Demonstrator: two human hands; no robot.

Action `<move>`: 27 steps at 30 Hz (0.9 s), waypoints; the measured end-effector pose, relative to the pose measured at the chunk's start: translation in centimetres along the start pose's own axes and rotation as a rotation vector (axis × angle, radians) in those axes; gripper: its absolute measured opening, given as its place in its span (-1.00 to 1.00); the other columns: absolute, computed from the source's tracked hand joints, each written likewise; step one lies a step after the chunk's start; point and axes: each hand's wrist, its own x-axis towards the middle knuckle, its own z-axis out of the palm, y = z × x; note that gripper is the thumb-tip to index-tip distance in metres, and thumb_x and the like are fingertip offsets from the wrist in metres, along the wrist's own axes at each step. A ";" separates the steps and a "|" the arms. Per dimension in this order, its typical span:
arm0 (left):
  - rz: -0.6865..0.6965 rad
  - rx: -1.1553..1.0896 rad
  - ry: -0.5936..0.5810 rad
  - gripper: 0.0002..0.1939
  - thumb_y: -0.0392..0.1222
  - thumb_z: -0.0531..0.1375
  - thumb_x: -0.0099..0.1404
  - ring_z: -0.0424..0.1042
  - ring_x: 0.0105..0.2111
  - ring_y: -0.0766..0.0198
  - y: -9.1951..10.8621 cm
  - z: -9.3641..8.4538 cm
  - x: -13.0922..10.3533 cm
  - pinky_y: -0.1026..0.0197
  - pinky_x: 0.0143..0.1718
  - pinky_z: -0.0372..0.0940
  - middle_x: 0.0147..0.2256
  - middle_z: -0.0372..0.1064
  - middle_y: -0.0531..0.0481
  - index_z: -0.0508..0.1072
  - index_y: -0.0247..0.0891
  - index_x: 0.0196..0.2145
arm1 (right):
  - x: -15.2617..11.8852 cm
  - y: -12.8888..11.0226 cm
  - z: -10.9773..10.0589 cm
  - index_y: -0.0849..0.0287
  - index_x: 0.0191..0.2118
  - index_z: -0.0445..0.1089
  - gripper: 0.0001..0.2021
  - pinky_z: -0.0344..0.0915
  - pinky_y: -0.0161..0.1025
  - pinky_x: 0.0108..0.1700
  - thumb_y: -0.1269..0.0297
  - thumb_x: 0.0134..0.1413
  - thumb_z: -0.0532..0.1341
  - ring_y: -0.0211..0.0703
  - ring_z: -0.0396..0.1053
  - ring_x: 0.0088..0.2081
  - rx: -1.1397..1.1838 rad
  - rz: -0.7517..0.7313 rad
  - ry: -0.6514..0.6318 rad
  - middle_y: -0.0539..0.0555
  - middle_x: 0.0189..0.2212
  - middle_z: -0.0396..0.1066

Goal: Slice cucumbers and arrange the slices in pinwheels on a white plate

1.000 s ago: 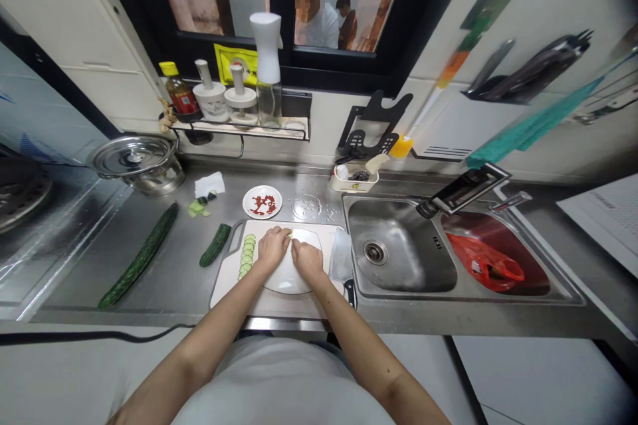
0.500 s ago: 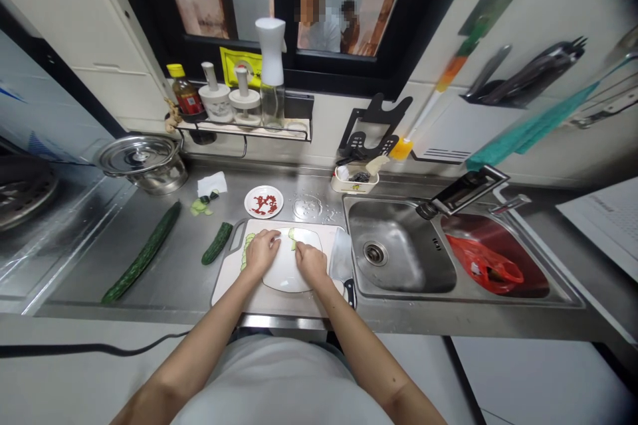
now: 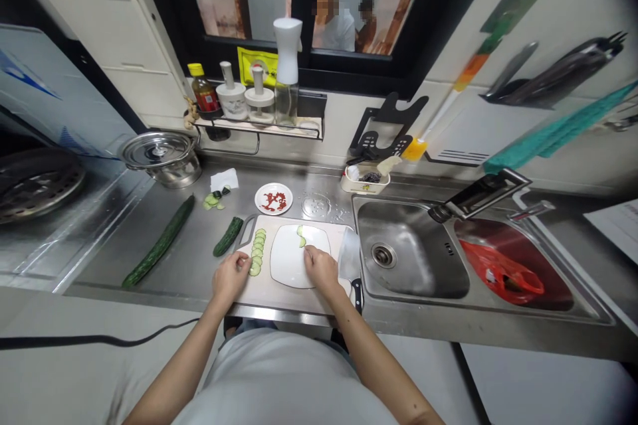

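A white plate point(image 3: 294, 265) rests on the cutting board point(image 3: 259, 295), with a few cucumber slices point(image 3: 302, 236) near its far edge. My right hand point(image 3: 320, 268) is at the plate's right side, fingers closed; whether they pinch anything is too small to tell. My left hand point(image 3: 232, 277) is beside the near end of a row of overlapping cucumber slices point(image 3: 258, 252) on the board's left part. Its fingers are pressed together, and what they hold, if anything, cannot be made out. A knife point(image 3: 350, 255) with a black handle lies on the board's right side.
A cut cucumber point(image 3: 228, 236) and a long cucumber point(image 3: 159, 246) lie to the left. Behind are a small plate of red pieces point(image 3: 274, 199), cucumber scraps point(image 3: 214, 200) and a lidded pot point(image 3: 174, 163). To the right, the sink point(image 3: 413, 259) holds a red bag point(image 3: 501, 272).
My left hand has moved left from the plate to the near end of the slice row, uncovering the row. My right hand stays by the plate. The camera view has shifted slightly.
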 end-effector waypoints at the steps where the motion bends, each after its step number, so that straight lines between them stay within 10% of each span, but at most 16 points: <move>1: -0.014 0.012 -0.014 -0.76 -0.01 0.09 0.27 0.42 -0.32 0.23 -0.1 0.0 -0.3 0.29 -0.37 0.18 -0.32 0.48 0.02 0.47 -0.15 -0.25 | 0.0 0.0 0.1 0.03 0.00 0.38 -0.65 0.08 -0.34 -0.27 0.20 0.33 -0.11 -0.20 0.42 -0.21 0.003 -0.002 0.003 0.04 -0.23 0.51; 15: -0.051 0.079 -0.044 -0.77 -0.04 0.14 0.21 0.40 -0.29 0.19 0.2 0.9 -1.7 0.26 -0.37 0.14 -0.29 0.45 -0.01 0.44 -0.17 -0.23 | -2.1 -0.6 0.8 0.05 -0.05 0.41 -0.66 0.10 -0.36 -0.25 0.19 0.33 -0.09 -0.23 0.42 -0.22 0.094 -0.076 0.067 0.01 -0.26 0.52; 27: 0.086 -0.535 -0.041 -0.71 0.03 0.25 0.08 0.28 -0.48 0.32 2.8 -0.7 -1.1 0.29 -0.39 0.18 -0.49 0.35 0.07 0.43 -0.27 -0.40 | -2.5 -1.4 -0.7 0.18 -0.08 0.43 -0.72 0.22 -0.30 -0.23 0.25 0.23 0.04 -0.17 0.40 -0.31 0.357 -0.164 0.185 0.06 -0.37 0.47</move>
